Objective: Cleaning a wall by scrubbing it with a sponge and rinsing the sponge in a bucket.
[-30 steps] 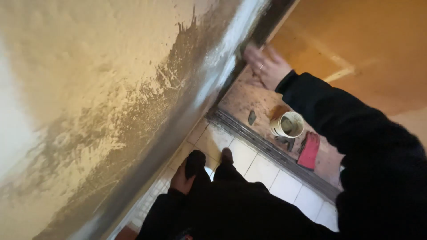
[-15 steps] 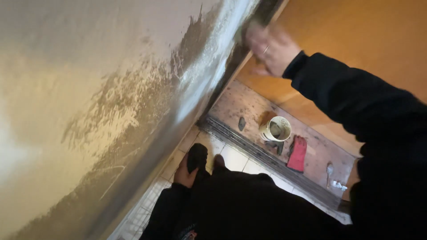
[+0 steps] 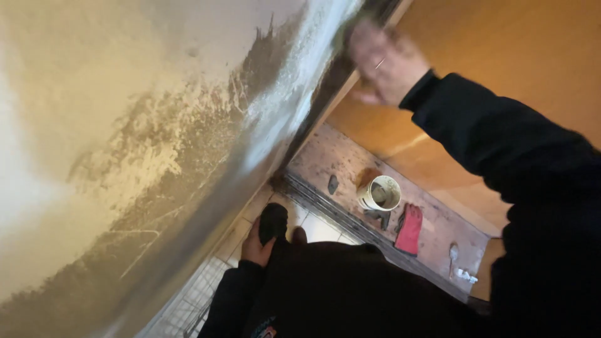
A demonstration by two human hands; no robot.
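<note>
Up at the wall's edge: I am seeing my right hand (image 3: 383, 62) pressing against the corner where the plastered wall (image 3: 125, 125) is meeting the orange door (image 3: 501, 56); the hand is blurred, so I cannot tell whether it is gripping anything or lying flat.
Left hand: my left hand (image 3: 256, 247) is hanging low by my dark clothing, its fingers closing round a dark object (image 3: 273, 222) whose kind I cannot make out.
Wall: it is showing pale plaster with a rough, darker smear running up toward the corner.
Floor: white tiles (image 3: 319, 228) are lying just beyond the left hand, and a worn threshold board (image 3: 350, 156) is running past them.
On the board: a white bucket (image 3: 380, 193) is standing upright, with a red glove (image 3: 410, 228) lying just beside it and a small dark scrap (image 3: 332, 184) resting on its other side.
</note>
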